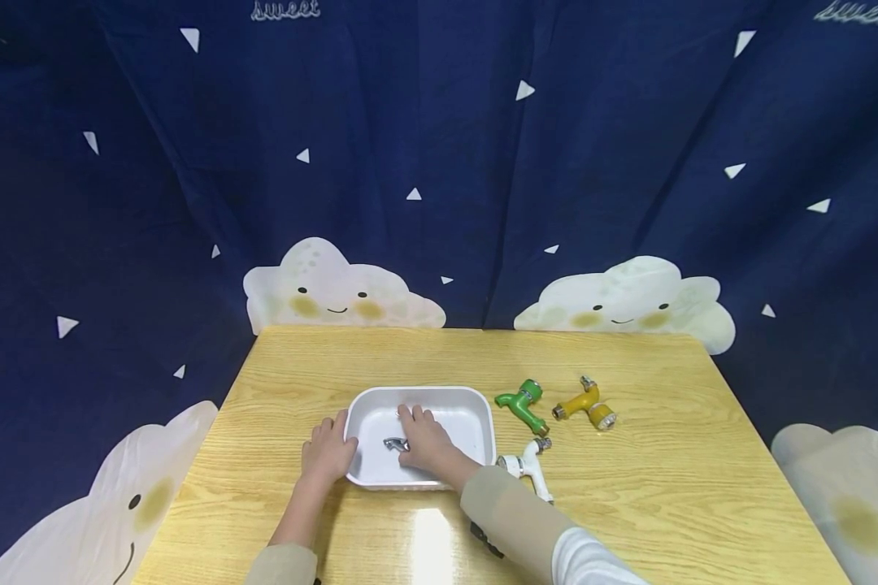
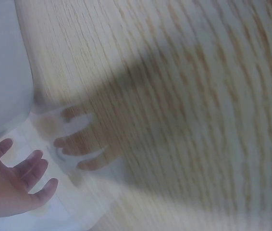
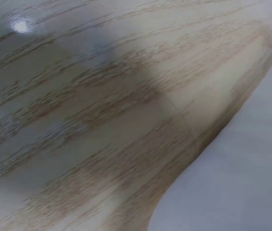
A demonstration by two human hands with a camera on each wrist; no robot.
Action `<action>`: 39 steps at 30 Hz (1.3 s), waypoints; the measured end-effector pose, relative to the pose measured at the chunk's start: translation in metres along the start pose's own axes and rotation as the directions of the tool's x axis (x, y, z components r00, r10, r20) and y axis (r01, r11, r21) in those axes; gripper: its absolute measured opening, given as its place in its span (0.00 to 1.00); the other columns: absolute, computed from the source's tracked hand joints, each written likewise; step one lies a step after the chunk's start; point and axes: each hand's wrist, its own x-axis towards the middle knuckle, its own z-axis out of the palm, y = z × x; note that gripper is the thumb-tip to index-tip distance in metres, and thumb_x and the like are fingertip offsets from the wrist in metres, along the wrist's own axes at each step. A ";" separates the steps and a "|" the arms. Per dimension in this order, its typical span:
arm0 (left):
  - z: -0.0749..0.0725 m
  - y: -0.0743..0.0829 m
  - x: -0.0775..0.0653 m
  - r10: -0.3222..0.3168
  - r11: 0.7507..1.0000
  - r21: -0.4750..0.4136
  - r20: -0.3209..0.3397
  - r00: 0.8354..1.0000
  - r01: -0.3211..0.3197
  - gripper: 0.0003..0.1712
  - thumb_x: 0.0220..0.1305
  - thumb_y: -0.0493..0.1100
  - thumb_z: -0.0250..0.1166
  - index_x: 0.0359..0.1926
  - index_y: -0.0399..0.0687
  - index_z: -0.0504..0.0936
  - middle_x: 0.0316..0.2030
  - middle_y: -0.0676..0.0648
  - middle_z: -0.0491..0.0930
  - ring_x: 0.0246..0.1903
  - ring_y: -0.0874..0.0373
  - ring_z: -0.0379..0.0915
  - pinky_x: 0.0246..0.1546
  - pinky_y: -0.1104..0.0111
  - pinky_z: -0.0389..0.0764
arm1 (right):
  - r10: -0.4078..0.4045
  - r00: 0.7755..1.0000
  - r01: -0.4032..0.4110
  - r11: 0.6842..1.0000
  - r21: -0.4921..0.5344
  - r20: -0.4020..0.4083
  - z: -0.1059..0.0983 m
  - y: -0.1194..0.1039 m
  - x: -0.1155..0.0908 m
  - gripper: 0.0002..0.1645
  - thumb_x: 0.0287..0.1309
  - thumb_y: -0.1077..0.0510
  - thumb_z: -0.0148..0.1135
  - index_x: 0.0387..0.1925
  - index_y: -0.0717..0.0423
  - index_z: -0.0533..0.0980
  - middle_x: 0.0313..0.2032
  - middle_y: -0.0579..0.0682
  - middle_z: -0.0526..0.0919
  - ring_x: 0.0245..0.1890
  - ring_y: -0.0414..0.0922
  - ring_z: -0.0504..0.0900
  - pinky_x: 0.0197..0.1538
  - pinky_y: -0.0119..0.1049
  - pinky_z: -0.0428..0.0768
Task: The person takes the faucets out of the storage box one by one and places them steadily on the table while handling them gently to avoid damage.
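Observation:
In the head view a white basin (image 1: 420,392) sits on the wooden table. My right hand (image 1: 430,443) reaches down into it and grips a chrome faucet (image 1: 393,444), whose end sticks out on the left between thumb and fingers; the rest is hidden under the hand. At the basin's left side is my left hand (image 1: 327,449), its thumb at the rim and its fingers outside. The left wrist view shows that hand's fingers (image 2: 30,166) spread and relaxed below the basin's wall (image 2: 6,67). No part of the right hand appears in the right wrist view.
Right of the basin lie a green faucet (image 1: 523,404), a yellow faucet (image 1: 585,404) and a white faucet (image 1: 530,465), the white one close by my right forearm. A dark blue curtain (image 1: 468,162) with clouds hangs behind the table (image 1: 666,487).

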 end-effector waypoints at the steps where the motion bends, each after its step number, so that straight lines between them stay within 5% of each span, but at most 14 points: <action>1: 0.000 0.000 0.000 -0.002 1.000 -0.001 0.000 1.000 0.002 0.34 0.56 0.46 0.50 0.65 0.43 0.59 0.53 0.33 0.66 0.52 0.38 0.62 0.47 0.43 0.65 | -0.002 1.000 0.002 1.000 0.004 -0.001 0.000 0.000 0.000 0.52 0.34 0.51 0.71 0.63 0.57 0.58 0.45 0.54 0.70 0.39 0.46 0.69 0.35 0.34 0.73; 18: 0.001 -0.001 0.001 0.001 1.000 -0.002 0.001 1.000 -0.001 0.34 0.56 0.46 0.50 0.65 0.42 0.59 0.52 0.33 0.67 0.51 0.38 0.61 0.46 0.43 0.65 | 0.004 1.000 -0.005 0.999 0.038 0.010 -0.003 0.005 0.000 0.53 0.33 0.49 0.72 0.63 0.57 0.58 0.45 0.54 0.70 0.39 0.46 0.70 0.38 0.34 0.74; 39: 0.003 -0.003 0.002 0.001 1.000 -0.004 0.009 1.000 -0.001 0.35 0.57 0.46 0.49 0.66 0.42 0.58 0.55 0.33 0.65 0.53 0.38 0.60 0.47 0.43 0.64 | 0.016 1.000 -0.016 0.989 0.149 0.001 -0.039 0.003 -0.008 0.53 0.33 0.47 0.72 0.62 0.55 0.59 0.43 0.52 0.71 0.41 0.45 0.70 0.42 0.35 0.75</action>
